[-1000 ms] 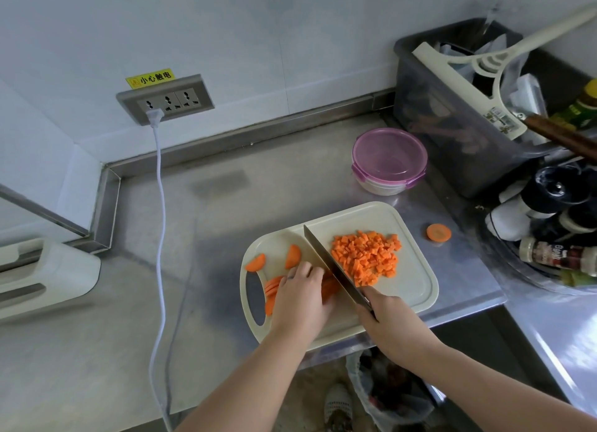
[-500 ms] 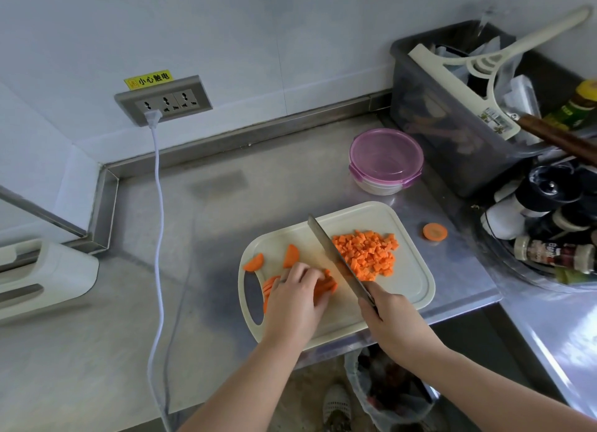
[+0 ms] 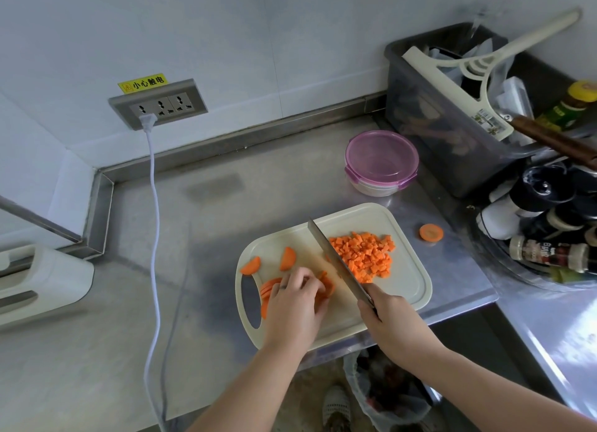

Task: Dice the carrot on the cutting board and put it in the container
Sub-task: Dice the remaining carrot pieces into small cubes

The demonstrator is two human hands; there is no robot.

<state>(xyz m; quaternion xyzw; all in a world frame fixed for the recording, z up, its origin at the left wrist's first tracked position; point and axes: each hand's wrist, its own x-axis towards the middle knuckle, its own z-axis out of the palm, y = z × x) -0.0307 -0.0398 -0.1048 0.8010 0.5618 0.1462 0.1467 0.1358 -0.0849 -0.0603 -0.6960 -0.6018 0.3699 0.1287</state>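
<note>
Orange slices (image 3: 268, 286) bunched under left hand (image 3: 292, 305), fingers (image 3: 307, 281) curled over them; right hand (image 3: 384, 318) grips knife (image 3: 336, 260), blade between slices and dice (image 3: 365, 255) on board (image 3: 410, 280). Keep fingertips tucked, knuckles guiding blade. Container (image 3: 381, 163) beyond board, lid on.

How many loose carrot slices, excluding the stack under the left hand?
3. One half-moon slice at the cutting board's left edge, a second half-moon beside it, a round slice on the counter right of the board. The left hand may hide more.
</note>
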